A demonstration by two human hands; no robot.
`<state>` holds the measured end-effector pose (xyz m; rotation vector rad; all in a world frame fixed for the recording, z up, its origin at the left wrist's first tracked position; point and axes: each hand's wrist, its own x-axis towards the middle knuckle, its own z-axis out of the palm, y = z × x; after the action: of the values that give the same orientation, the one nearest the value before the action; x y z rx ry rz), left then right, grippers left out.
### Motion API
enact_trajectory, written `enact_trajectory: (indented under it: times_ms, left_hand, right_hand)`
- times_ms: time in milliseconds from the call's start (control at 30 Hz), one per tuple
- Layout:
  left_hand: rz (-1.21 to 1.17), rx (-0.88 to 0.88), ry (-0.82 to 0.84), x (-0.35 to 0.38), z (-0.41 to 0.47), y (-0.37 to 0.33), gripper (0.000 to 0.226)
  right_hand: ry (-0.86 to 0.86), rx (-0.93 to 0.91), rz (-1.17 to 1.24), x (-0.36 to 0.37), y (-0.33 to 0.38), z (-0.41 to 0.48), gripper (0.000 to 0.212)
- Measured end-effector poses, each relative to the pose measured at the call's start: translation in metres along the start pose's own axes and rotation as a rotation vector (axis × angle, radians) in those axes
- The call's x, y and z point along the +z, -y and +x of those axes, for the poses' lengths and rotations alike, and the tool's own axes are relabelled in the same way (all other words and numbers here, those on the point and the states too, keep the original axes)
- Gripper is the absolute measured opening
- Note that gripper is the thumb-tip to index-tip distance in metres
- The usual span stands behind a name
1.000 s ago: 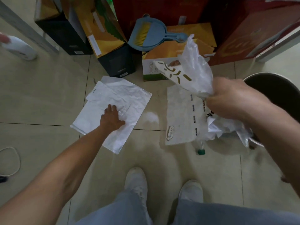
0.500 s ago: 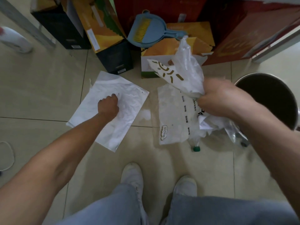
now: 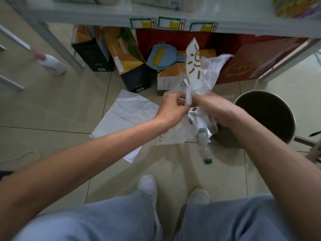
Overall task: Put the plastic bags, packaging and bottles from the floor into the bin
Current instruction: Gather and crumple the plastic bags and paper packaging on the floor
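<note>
Crinkled plastic bags (image 3: 202,73) stick up from the right hand (image 3: 212,108), clenched around them; the left hand (image 3: 171,110) pinches the same bunch. Below lie a white bag (image 3: 125,115) and bottle (image 3: 205,150) on the floor (image 3: 52,108), beside the bin (image 3: 265,117).

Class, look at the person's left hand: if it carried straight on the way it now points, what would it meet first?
The left hand points rightward; almost at once it would meet the bundle of plastic bags gripped by the right hand. Depth is uncertain, but they seem to touch.
</note>
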<state>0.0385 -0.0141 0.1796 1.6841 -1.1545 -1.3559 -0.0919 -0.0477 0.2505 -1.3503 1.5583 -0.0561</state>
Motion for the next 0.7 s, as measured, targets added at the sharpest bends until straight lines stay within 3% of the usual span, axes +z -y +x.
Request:
enact_trajectory:
  times_ms: [100,300,433,533,600,700]
  left_hand:
    - [-0.079,0.064,0.071,0.006,-0.013,-0.006,0.031]
    - [-0.136,0.042,0.171,0.012,-0.018,0.011,0.04]
    - [0.073,0.062,0.173,0.01,-0.015,0.026,0.035]
    - [0.001,0.1,0.23,0.002,-0.015,0.033,0.03]
    - [-0.037,0.044,0.152,-0.009,-0.005,0.048,0.029]
    - [0.261,-0.087,-0.037,-0.034,0.023,0.115,0.023]
  right_hand:
    - [0.01,0.009,0.165,-0.003,-0.005,-0.004,0.035]
    - [0.134,0.028,0.265,-0.004,-0.022,-0.005,0.055]
    - [0.012,0.061,0.079,0.008,-0.021,0.011,0.031]
    - [-0.094,0.072,-0.064,0.01,-0.013,0.022,0.016]
    - [-0.118,0.059,-0.191,0.012,-0.009,0.024,0.015]
    - [-0.089,0.048,-0.337,0.016,-0.006,0.027,0.019]
